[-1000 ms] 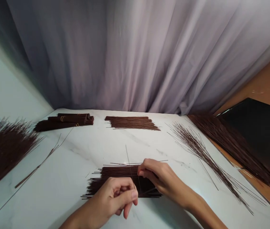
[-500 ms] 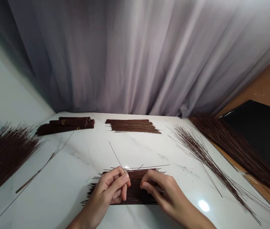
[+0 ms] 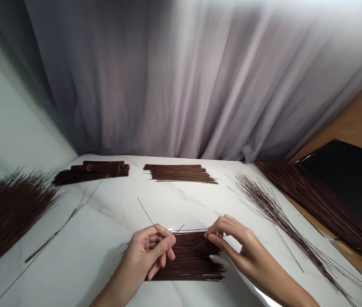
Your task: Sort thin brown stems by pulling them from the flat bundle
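My left hand (image 3: 155, 249) pinches a thin dark stick (image 3: 145, 209) between thumb and forefinger; the stick slants up and to the left. Under both hands lies a flat pile of dark brown sticks (image 3: 190, 264) on the white marbled table. My right hand (image 3: 228, 236) is above the pile's upper right part, its thumb and forefinger closed on the end of a thin strand (image 3: 200, 244). Where this strand leads between the hands is too fine to tell.
Tied dark bundles (image 3: 104, 169) and a short stick pile (image 3: 181, 174) lie at the back. Loose long sticks (image 3: 273, 213) fan out on the right, beside a long dark bundle (image 3: 321, 204) and a black panel (image 3: 347, 175). A bushy bundle (image 3: 8, 213) is at the left.
My right hand has moved right and slightly up, away from my left hand, uncovering more of the pile's right end. My left hand still pinches the stick. The view has shifted slightly.
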`<state>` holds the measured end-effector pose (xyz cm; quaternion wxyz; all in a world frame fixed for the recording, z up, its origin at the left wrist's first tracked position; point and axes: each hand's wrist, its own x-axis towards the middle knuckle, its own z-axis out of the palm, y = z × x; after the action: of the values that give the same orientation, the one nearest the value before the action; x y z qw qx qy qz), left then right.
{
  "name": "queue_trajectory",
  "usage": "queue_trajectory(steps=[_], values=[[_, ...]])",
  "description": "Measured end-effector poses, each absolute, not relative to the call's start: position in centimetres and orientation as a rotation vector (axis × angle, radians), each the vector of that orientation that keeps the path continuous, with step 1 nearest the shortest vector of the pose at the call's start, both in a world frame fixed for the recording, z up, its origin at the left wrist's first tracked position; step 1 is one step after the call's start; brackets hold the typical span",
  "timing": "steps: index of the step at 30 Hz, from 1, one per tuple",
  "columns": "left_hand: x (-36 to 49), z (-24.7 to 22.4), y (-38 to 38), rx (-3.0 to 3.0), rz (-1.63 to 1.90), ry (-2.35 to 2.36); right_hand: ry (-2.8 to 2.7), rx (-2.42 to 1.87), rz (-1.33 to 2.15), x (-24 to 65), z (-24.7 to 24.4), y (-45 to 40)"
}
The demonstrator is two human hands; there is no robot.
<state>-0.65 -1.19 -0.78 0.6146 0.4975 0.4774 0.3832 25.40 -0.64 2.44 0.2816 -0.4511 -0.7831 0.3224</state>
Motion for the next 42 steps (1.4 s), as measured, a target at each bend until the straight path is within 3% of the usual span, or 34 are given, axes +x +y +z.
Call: queue_trajectory(steps=[13, 19, 24, 28, 42], values=[[-0.3, -1.9, -1.0, 1.176, 0.790, 1.086, -2.134, -1.244, 0.528, 25.9, 1.5, 0.0], [0.1, -1.6, -1.4, 1.185, 0.792, 1.084, -1.941, -1.259, -0.052, 24.4, 1.7, -0.9], [0.6, -2.9, -1.9, 1.257, 0.791, 1.056, -2.325, -0.937, -0.290, 19.7, 1.7, -3.1], [0.7, -2.5, -1.9, 1.283, 0.790, 1.052, -2.352, -1.007, -0.486, 18.7, 0.9, -3.1], [-0.1, -0.8, -1.3, 1.309, 0.763, 1.129, -2.140, -1.289, -0.081, 21.2, -0.1, -1.9]])
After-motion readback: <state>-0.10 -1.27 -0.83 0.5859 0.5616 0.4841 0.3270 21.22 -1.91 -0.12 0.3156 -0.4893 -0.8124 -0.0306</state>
